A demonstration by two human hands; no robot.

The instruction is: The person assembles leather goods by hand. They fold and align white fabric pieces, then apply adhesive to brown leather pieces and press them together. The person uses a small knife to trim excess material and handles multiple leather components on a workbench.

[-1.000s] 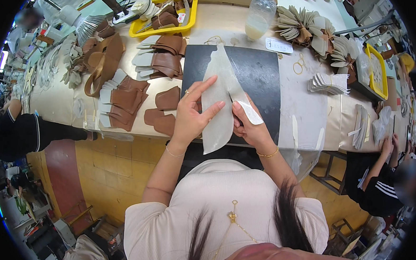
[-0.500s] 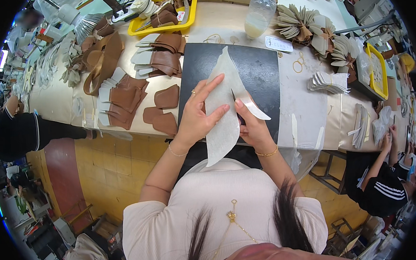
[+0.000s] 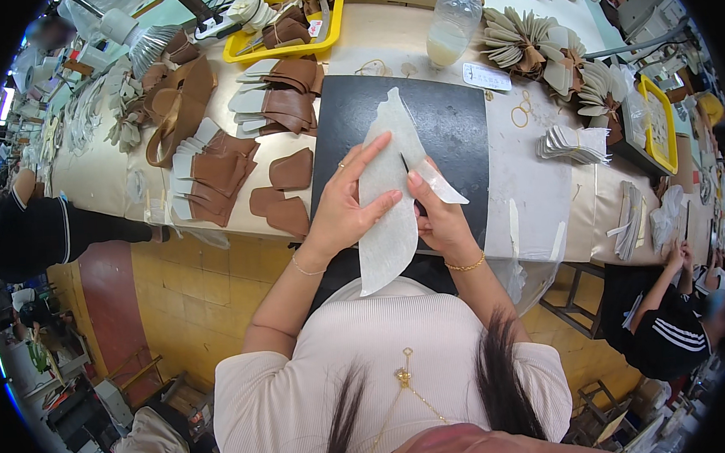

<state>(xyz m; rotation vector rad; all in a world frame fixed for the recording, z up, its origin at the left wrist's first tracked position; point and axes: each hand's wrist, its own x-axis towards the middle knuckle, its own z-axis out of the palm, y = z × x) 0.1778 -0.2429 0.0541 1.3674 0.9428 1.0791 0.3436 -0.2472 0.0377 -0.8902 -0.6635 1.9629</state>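
Bench pale gold, with a black board at its front edge; brown pieces lay just left of the board, a yellow tray and a bottle farther back. The off-white sheet was in both hands, its upper part above the board, its lower point reaching past the bench edge over the shirt.

Left hand: clamped on the sheet's left side, index finger and thumb spread on the upper face, the remaining fingers out of sight, presumably bracing beneath. Right hand: closed around a tool — only its dark, narrow tip showed, standing over the sheet; handle hidden, so type not confirmed. The right thumb lay by the narrow flap that turned out to the right from the sheet. Hands near each other, not touching as far as could be seen.

Handling estimate: sheet very light, thin, flexible but with some body, since the upper point held its shape unsupported. The flap looked shinier than the main face and probably slicker. Tearing risk judged highest where the flap met the body. Best hold: the broad left part, fingers spread wide and flat beneath — a pinch at either point would likely let it buckle. Left fingertips best kept clear of the tip.
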